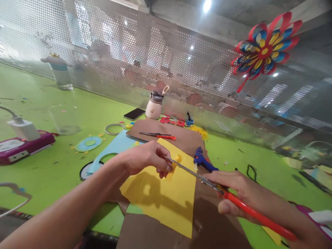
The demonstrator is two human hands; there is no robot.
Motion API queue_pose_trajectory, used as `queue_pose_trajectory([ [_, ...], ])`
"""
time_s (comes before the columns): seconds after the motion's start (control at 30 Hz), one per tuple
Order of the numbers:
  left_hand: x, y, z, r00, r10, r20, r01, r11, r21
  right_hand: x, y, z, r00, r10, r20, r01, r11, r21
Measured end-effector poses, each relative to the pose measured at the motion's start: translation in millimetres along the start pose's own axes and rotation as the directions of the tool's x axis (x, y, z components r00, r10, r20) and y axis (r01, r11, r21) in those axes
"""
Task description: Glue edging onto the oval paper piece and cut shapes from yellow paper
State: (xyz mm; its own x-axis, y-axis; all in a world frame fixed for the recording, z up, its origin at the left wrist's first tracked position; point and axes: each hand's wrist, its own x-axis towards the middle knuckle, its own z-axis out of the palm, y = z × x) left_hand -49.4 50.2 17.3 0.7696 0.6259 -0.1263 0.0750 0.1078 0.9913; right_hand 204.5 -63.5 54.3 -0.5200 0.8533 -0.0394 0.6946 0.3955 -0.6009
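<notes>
The left hand (149, 155) pinches a yellow paper strip (174, 167) as, at its four o'clock, the right hand (241, 185) grips red-handled scissors (246, 208).

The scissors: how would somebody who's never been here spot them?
Start at the green table and find the yellow paper. To its right, the right hand holds the scissors, tips near the left hand. Unlike the orange-handled tool on the brown cardboard, these are held and show a long red handle.
</notes>
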Motion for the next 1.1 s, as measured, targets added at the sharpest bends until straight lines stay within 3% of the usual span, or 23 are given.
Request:
queue_pose_trajectory([
  [0.3,2.1,-1.4,-0.6,0.998,-0.033,0.057,0.028,0.996,0.079,-8.3,-8.9,-11.9,0.993,0.113,0.044,-0.106,0.985,-0.136],
  [0.93,0.6,-1.2,2.2,0.999,0.007,0.052,-0.011,0.998,0.069,-17.6,-5.5,-11.9,0.984,0.18,-0.008,-0.178,0.965,-0.194],
  [1.1,0.1,-1.6,2.6,0.998,0.008,0.058,-0.013,0.996,0.092,-15.5,-6.8,-13.9,0.971,0.235,0.048,-0.219,0.95,-0.222],
])
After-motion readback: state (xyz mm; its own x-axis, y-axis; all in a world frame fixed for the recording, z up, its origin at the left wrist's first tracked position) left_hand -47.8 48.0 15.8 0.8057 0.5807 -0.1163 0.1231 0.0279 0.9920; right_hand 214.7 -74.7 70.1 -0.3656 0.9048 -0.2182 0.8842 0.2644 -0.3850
